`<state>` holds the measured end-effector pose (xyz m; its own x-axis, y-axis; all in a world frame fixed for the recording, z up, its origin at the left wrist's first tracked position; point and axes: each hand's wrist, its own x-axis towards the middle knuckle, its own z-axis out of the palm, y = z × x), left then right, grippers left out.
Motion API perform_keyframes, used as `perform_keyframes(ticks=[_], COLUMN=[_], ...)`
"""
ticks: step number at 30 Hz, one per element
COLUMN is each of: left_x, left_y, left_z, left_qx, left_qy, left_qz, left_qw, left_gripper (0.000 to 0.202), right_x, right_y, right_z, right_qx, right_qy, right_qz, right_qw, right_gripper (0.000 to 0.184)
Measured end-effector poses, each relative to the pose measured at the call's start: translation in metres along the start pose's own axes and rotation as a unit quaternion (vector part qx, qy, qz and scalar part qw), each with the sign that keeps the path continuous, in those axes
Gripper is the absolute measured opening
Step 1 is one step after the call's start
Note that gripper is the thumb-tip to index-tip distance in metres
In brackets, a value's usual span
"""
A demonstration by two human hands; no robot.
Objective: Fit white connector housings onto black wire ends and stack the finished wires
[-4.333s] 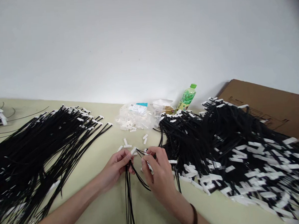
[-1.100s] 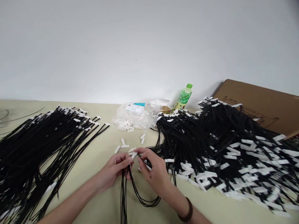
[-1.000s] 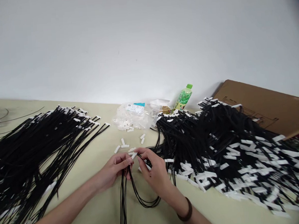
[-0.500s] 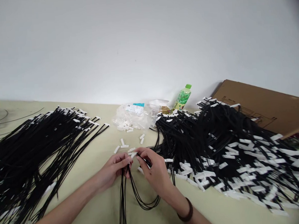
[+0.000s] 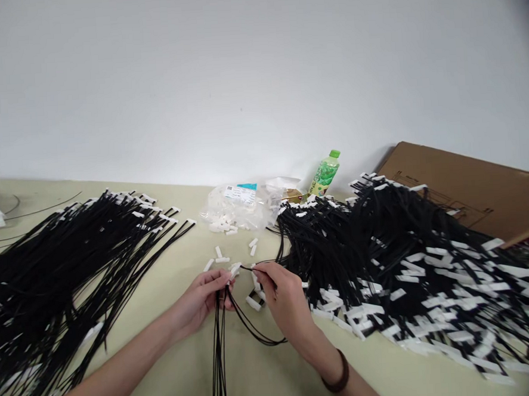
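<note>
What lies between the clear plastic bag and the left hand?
In the head view, a few loose white pieces lie on the table between the clear plastic bag and the left hand.

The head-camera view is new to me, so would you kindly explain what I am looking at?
There is no machine here: these are a person's own bare hands, seen from a camera worn on the head, looking forward and down. The left hand has a small white piece in its grip, with black wires hanging below. The right hand pinches a thin black wire beside it. On the table lie a left heap and a right heap of white-tipped black wires. Behind the hands are a clear bag of white pieces and a green-capped bottle.
</note>
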<state>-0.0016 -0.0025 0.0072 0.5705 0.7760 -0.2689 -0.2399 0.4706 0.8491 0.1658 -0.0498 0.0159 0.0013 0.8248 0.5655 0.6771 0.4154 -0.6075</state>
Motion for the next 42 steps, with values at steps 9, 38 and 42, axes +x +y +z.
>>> perform_keyframes(ticks=[9, 38, 42], left_x=[0.0, 0.002, 0.002], left_y=[-0.002, -0.003, -0.004], left_z=[0.001, 0.0, 0.0], left_qx=[-0.041, -0.078, -0.078], left_qy=[-0.016, 0.003, 0.003], left_qz=[0.035, 0.02, 0.023], left_qw=[0.998, 0.997, 0.997], left_gripper=[0.016, 0.015, 0.016], right_x=[-0.004, -0.006, -0.006], right_y=[-0.014, -0.015, -0.013], right_z=[0.001, 0.01, 0.01], right_qx=[-0.083, -0.164, -0.158], right_qy=[-0.009, -0.043, -0.071], right_qz=[-0.162, -0.303, -0.302], right_qw=[0.983, 0.938, 0.937], right_gripper=[0.015, 0.018, 0.019])
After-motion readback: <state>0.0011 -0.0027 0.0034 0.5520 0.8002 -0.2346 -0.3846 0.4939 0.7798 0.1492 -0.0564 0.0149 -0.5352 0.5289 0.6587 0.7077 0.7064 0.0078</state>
